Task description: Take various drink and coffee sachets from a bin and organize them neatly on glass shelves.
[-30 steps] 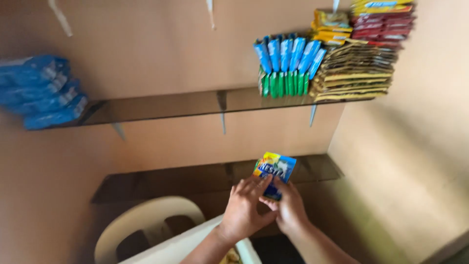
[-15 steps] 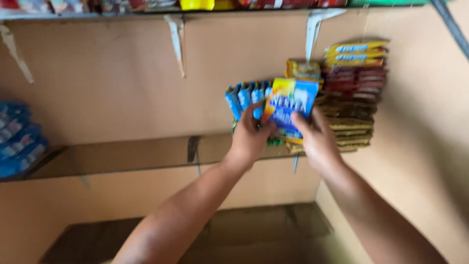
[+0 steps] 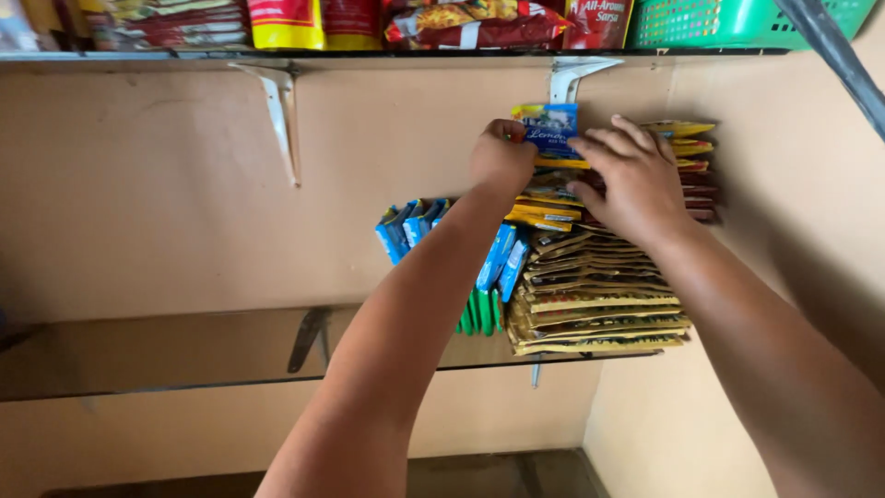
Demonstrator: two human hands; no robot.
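Both my arms reach up to a tall stack of flat sachets (image 3: 590,295) on a dark glass shelf (image 3: 166,346) in the corner. My left hand (image 3: 502,157) pinches the left edge of a blue and yellow packet (image 3: 551,129) held at the top of the stack. My right hand (image 3: 631,180) lies flat with spread fingers on the packet's right side and on the yellow and red sachets (image 3: 687,161) beneath it. A row of upright blue packets (image 3: 410,226) stands left of the stack, partly hidden behind my left forearm.
An upper shelf (image 3: 369,57) on white brackets (image 3: 277,111) carries red and yellow packets (image 3: 304,20) and a green plastic basket (image 3: 737,20). Small green packets (image 3: 479,314) stand under the blue ones. A tan wall closes the right side.
My view has tilted upward. Both hands have lifted the blue and yellow packet from mid-height in front of the stack up onto its top.
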